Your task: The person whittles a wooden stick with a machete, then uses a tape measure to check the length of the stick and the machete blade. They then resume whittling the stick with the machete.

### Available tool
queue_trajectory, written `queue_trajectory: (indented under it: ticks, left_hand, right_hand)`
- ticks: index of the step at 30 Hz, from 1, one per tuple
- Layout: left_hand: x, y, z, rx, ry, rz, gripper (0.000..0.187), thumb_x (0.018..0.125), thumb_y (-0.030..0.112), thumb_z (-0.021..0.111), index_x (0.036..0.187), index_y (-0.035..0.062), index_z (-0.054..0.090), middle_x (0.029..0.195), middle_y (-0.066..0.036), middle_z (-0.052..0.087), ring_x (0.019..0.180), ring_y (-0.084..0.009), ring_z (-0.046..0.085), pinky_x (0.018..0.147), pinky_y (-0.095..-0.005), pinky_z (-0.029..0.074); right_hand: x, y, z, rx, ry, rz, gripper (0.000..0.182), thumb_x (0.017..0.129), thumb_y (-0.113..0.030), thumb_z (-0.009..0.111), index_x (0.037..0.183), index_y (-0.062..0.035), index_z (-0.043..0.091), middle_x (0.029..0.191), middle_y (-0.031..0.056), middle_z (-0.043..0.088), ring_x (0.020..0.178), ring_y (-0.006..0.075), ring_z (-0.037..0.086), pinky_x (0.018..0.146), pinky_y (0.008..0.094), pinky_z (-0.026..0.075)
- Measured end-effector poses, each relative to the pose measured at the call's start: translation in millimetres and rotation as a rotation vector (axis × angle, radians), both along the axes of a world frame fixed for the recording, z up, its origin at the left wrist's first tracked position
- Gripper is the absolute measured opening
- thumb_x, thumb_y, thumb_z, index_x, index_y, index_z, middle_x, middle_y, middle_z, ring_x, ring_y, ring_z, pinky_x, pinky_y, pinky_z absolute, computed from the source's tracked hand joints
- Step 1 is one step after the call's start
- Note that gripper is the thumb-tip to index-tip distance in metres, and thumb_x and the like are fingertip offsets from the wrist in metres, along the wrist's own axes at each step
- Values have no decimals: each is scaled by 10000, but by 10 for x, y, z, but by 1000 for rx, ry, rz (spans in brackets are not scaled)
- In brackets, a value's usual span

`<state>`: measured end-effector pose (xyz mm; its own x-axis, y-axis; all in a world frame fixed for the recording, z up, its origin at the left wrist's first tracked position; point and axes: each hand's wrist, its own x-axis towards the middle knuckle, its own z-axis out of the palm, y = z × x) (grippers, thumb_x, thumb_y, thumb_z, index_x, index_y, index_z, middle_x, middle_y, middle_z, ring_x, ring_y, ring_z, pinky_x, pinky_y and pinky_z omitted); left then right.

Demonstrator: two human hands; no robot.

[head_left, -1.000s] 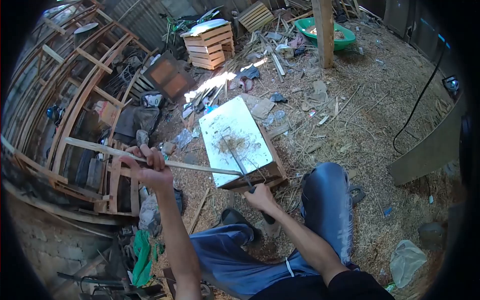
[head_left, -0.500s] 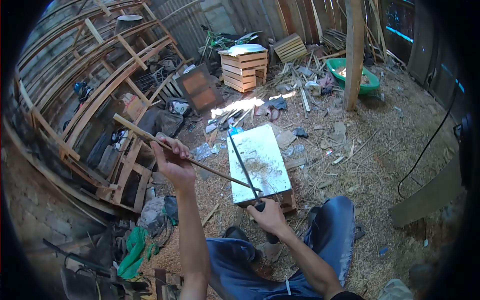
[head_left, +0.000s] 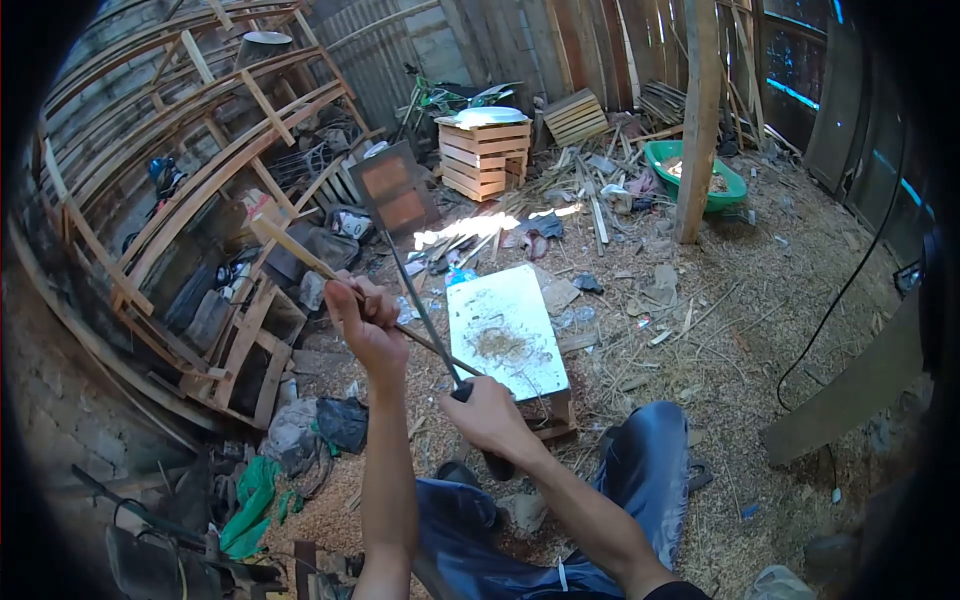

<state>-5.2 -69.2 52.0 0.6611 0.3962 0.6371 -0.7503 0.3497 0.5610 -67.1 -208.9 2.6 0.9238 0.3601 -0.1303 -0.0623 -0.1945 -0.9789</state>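
Note:
A thin wooden stick (head_left: 292, 247) slants from upper left down toward my right hand. My left hand (head_left: 368, 322) is closed round its middle, the palm turned up. My right hand (head_left: 488, 418) is wrapped round the dark handle of a long-bladed knife (head_left: 422, 312), whose blade points up and to the left. Near the handle the blade crosses the stick's lower part; the stick's lower end is hidden at my right hand. Beyond my hands stands a low table with a white top (head_left: 505, 330), with shavings scattered on it.
Wooden framework (head_left: 200, 195) fills the left side. A slatted crate (head_left: 484, 160) stands at the back, near a wooden post (head_left: 697, 130) and a green basin (head_left: 728, 190). Scraps and shavings cover the ground. A green bag (head_left: 250, 510) lies at lower left.
My right hand and the knife have moved left, and the blade now crosses the stick close to the handle. My left hand has shifted slightly right and down with the stick.

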Motion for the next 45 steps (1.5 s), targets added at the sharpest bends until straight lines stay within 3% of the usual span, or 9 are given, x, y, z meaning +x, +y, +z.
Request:
queue_trajectory:
  ticks: [8,12,17,25,31,37,40,41,45]
  left_hand:
    - [34,64,20,-76,-8,55,322,930,419,502,856,121,405,582,41,274,442,-43,206,405,-222,158]
    - [35,142,-24,-35,-16,42,310,945,415,471,869,122,401,585,41,267,443,-42,208,405,-224,157]
    - [36,165,-16,-95,-3,69,304,957,403,450,856,123,388,591,39,263,447,-50,197,403,-231,151]
    - [-9,113,-54,-79,5,47,305,950,403,468,869,117,401,578,38,272,436,-48,195,398,-227,139]
    - [5,127,-25,-80,-7,48,304,950,407,459,846,127,403,602,40,282,464,-53,225,420,-207,195]
    - [111,149,-5,-166,-9,355,324,958,402,451,793,128,398,633,35,316,540,-69,288,486,-215,257]
    - [127,230,-51,-132,35,409,344,972,418,401,783,131,373,672,34,320,559,-75,277,484,-224,238]
    - [114,221,-78,-105,49,395,359,968,435,401,773,135,367,675,36,313,564,-75,271,485,-223,232]
    - [10,133,-67,-98,73,358,377,968,466,376,776,144,332,662,37,270,556,-72,234,483,-223,193]
  right_hand:
    - [135,296,-297,-4,-30,-62,362,760,-235,593,716,122,560,652,281,593,691,409,631,628,440,489]
    - [70,319,-160,-28,-230,-55,323,766,-218,601,662,86,569,529,177,566,510,265,608,503,384,469]
    - [205,190,-291,-109,64,20,362,784,-256,614,629,71,597,553,165,596,548,263,638,530,389,493]
    - [182,186,-605,-28,19,-39,315,773,-230,593,685,71,611,546,162,595,491,223,606,506,351,485]
    - [112,118,-423,-110,-64,-18,354,766,-266,622,720,85,619,607,197,609,599,291,630,578,395,486]
    - [138,210,-482,-237,15,45,384,770,-244,616,846,131,600,751,283,627,774,405,641,679,447,501]
    - [96,216,-260,-176,3,73,383,772,-241,617,835,136,595,758,280,629,772,411,639,687,443,503]
    - [69,288,-343,-144,-172,0,343,772,-232,618,753,111,602,596,217,606,597,312,646,602,400,504]
    - [178,265,-542,-72,67,-27,336,769,-229,616,725,105,615,591,219,604,623,324,650,610,413,507]
